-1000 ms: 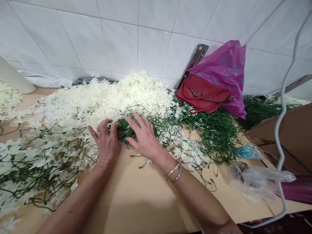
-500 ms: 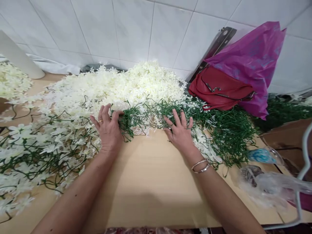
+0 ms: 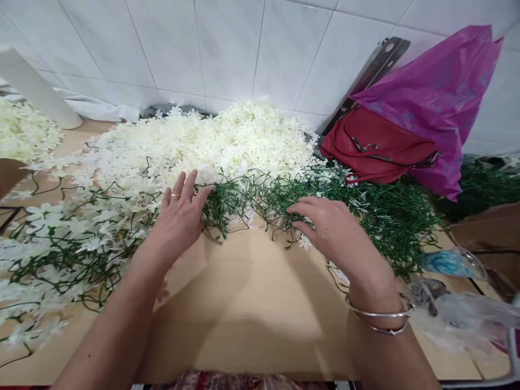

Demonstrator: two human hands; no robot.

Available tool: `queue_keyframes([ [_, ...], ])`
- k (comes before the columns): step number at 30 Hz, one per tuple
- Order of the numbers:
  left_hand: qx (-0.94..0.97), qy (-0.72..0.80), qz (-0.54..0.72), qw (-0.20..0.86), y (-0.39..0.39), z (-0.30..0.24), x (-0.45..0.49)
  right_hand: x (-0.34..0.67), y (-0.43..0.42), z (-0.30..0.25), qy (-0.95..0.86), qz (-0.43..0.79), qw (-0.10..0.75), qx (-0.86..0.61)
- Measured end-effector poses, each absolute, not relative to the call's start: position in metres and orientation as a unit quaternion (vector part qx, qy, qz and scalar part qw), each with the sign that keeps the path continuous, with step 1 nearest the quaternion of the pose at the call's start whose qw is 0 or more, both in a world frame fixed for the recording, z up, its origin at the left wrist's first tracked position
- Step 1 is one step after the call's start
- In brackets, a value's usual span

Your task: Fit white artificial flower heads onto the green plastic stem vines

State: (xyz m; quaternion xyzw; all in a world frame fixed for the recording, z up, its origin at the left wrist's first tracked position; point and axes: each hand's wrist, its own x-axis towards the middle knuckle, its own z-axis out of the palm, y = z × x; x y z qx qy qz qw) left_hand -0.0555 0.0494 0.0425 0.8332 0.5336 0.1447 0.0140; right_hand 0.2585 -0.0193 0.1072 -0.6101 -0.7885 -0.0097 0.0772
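My left hand (image 3: 181, 216) rests beside a loose tuft of green artificial stems (image 3: 221, 203), fingers spread and thumb touching the tuft's left side. A thin ring shows on one finger. Across the tangle, my right hand (image 3: 331, 225) has its fingers together and thumb below, closed loosely around some of the stems' right end. Bangles (image 3: 382, 314) circle the right wrist. Behind the stems lies a large heap of cream-white artificial flowers (image 3: 244, 138). White blossoms on green stems (image 3: 81, 238) spread left of my left hand.
A red handbag (image 3: 377, 146) and a purple plastic bag (image 3: 442, 108) lean at the back right, above a dense green stem pile (image 3: 398, 227). Clear plastic wrapping (image 3: 459, 314) lies at the right edge. A white roll (image 3: 36, 86) stands at the left against the tiled wall (image 3: 227, 49).
My right hand has turned from spread and flat to bent, its fingers drawn together at the stems. My left hand stays by the tuft. The view has shifted slightly.
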Motion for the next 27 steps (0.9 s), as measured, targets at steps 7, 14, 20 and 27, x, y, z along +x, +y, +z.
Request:
queue_keyframes([
  [7,0.867,0.465,0.177,-0.005,0.000,0.073,-0.051,0.180,-0.015,0.062,-0.770,0.026,0.118,-0.626],
  [14,0.919,0.353,0.138,0.113,-0.038,0.044,0.005,0.190,-0.001,0.021,-0.744,0.043,0.195,-0.637],
  [20,0.907,0.389,0.147,0.060,-0.011,0.009,0.012,0.204,0.004,0.019,-0.678,0.151,0.395,-0.601],
  [27,0.866,0.470,0.174,0.017,0.024,0.010,-0.001,0.202,0.006,0.013,-0.664,0.166,0.467,-0.560],
])
